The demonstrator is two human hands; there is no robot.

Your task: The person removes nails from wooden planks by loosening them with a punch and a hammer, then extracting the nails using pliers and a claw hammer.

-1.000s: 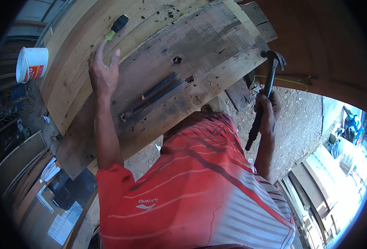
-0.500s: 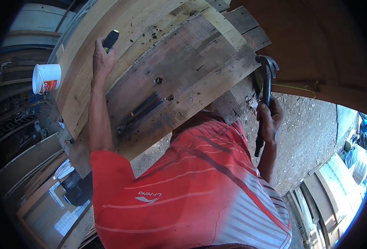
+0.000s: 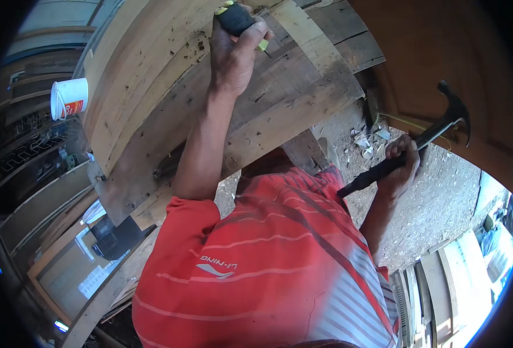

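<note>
My left hand [image 3: 236, 61] is over the far part of the wooden workpiece [image 3: 285, 124], closed around a hand tool [image 3: 233, 18]. That tool has a thick black handle with yellow-green ends and a thin metal shank; its exact kind is unclear. Off the right edge of the boards, my right hand [image 3: 404, 162] grips a claw hammer [image 3: 381, 169] by its dark handle. The hammer's head is raised to the upper right, apart from the wood. Small dark chips are scattered on the boards near my left hand.
A white bucket [image 3: 71, 98] stands left of the boards. A brown wooden panel [image 3: 436, 52] rises at the upper right, above gritty ground [image 3: 436, 209]. Planks [image 3: 436, 284] lean at the lower right; shelves and a framed panel [image 3: 76, 267] are on the left.
My left hand has moved right and farther away with the black-and-yellow tool. My right hand has swung the hammer's head outward to the right. The forearm now covers where long dark tools lay.
</note>
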